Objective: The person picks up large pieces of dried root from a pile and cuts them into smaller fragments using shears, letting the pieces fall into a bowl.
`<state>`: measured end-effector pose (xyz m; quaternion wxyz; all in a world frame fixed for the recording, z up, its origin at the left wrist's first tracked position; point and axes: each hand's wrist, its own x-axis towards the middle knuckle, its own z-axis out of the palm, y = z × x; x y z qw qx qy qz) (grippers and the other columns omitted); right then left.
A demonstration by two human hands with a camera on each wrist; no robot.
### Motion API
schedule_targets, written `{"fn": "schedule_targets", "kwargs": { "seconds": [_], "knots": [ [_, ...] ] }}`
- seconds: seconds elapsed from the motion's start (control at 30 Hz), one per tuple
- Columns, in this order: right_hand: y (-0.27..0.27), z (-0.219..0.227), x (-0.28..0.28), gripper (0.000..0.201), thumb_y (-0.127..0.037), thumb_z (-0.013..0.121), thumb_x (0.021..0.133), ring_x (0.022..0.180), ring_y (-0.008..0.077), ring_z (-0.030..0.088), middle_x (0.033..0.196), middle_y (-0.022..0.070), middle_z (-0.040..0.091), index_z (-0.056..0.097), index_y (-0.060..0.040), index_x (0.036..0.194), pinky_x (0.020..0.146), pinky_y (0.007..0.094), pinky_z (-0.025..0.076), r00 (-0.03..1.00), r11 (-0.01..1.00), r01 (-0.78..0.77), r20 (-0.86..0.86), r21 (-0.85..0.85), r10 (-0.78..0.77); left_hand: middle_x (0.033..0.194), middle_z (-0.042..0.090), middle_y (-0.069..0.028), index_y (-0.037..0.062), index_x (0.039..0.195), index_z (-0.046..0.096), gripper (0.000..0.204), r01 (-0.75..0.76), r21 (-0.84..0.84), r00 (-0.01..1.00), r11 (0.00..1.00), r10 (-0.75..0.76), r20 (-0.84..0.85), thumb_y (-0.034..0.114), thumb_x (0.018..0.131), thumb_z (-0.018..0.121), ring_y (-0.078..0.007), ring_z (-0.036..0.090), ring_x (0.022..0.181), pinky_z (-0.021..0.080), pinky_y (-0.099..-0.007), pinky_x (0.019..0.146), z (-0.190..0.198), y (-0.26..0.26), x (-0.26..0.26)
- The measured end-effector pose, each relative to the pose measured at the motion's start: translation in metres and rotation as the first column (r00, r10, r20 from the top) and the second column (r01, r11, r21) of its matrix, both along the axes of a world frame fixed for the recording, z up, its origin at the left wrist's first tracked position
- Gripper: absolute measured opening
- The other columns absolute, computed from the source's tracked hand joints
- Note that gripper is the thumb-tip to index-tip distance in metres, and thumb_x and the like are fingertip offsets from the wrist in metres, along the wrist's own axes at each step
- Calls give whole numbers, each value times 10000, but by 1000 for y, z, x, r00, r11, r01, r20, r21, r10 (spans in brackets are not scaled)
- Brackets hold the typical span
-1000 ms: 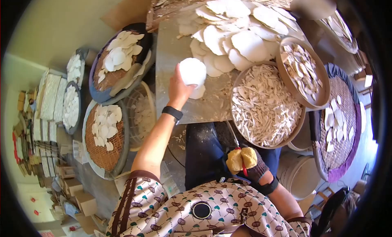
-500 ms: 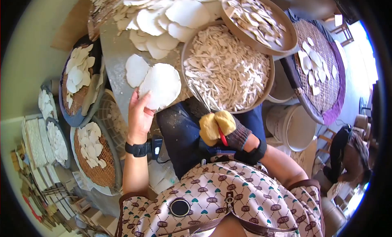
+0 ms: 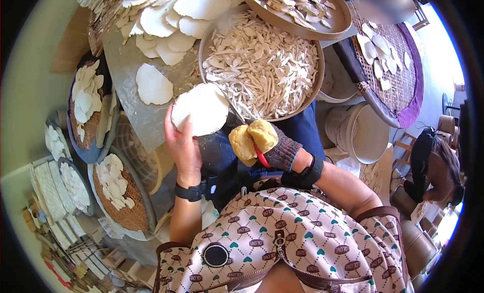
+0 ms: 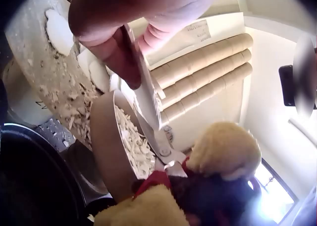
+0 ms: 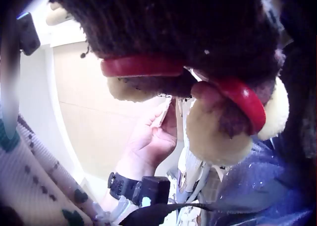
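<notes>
In the head view, the bare left hand [image 3: 184, 149] pinches a broad white slice [image 3: 200, 110] between thumb and fingers. The gloved right hand [image 3: 282, 151], with yellow padding [image 3: 263, 133] about its fingers, grips red-handled scissors [image 3: 261, 157]. Their metal blades [image 4: 151, 137] lie close against the slice's edge in the left wrist view; whether they touch it, I cannot tell. Below the slice there is a round tub [image 4: 105, 137] of pale strips. From the right wrist, the glove [image 5: 173, 28] shows around the red handles, with the left hand [image 5: 148, 144] beyond.
Another white slice [image 3: 154, 84] lies alone on the grey board [image 3: 121, 76], near a heap of slices [image 3: 201, 3]. A smaller pan [image 3: 297, 28] overlaps the tub's far rim. Woven trays stand left and right, buckets [image 3: 353, 131] at the right, and a person [image 3: 433, 167] beyond.
The left hand has drawn the white slice back from the board toward the right hand and the scissors. The head view has swung to the right, and the slice now lies beside the blades.
</notes>
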<state>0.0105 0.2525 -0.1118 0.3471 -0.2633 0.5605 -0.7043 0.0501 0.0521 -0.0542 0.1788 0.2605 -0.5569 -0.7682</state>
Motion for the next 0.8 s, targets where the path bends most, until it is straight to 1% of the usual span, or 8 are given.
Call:
{"fn": "schedule_targets", "kwargs": {
  "seconds": [0.1,0.2,0.37,0.47,0.53,0.63,0.7,0.8],
  "knots": [
    [1,9,0,273,-167,690,758,888,228,614,960,103,638,605,-48,988,794,295,495,1000,994,1,-13,108,0,1284,447,-135,49,1364,288,613,-1,-66,997,998,5,71,42,845,614,-225,502,1139,497,-358,888,6,15,-3],
    [1,9,0,334,-178,737,689,879,277,609,940,114,628,599,-79,977,793,312,496,994,998,33,-109,50,-28,1274,445,-128,70,1368,261,639,56,-56,995,997,-51,88,24,836,612,-237,505,1128,521,-368,845,4,7,-7],
    [0,-13,2,207,-194,562,925,903,136,623,986,65,657,625,-13,1006,817,279,500,998,998,26,-65,54,-22,1274,445,-129,66,1358,275,634,126,-6,981,992,-124,147,8,824,611,-232,499,1134,516,-365,854,3,-1,-5],
    [0,-6,1,189,-164,573,916,921,135,618,1006,63,651,618,-15,1023,836,281,496,1000,1000,16,15,18,-16,1290,441,-131,54,1353,291,606,144,-23,978,989,-139,157,25,827,591,-252,493,1155,497,-395,895,6,-1,-4],
    [0,6,-2,184,-143,578,911,931,131,616,1015,61,648,611,-15,1037,842,283,493,973,997,-36,223,-71,51,1297,437,-134,44,1355,291,609,171,-59,977,984,-161,140,23,825,590,-249,493,1155,474,-390,926,8,-4,-3],
    [-3,16,-9,190,-138,561,921,932,129,615,1018,58,645,600,-9,1055,846,280,492,983,995,-23,-183,-95,5,1297,436,-141,30,1366,272,646,256,-71,963,964,-248,110,2,815,608,-221,498,1134,437,-345,958,13,-9,-4],
    [-10,8,-1,154,-124,603,806,807,267,621,865,119,643,613,-39,934,736,327,500,994,986,93,-41,-141,-100,1298,439,-147,18,1369,266,653,345,-20,932,938,-340,125,7,814,610,-218,500,1130,415,-340,981,23,-7,-4],
    [-10,1,-2,219,-99,652,724,813,315,613,849,128,631,595,-51,930,748,347,504,981,991,125,-144,-52,-131,1288,452,-150,15,1376,259,659,337,-114,940,935,-327,99,15,819,611,-218,503,1123,424,-340,965,21,-10,-6]
  ]
}}
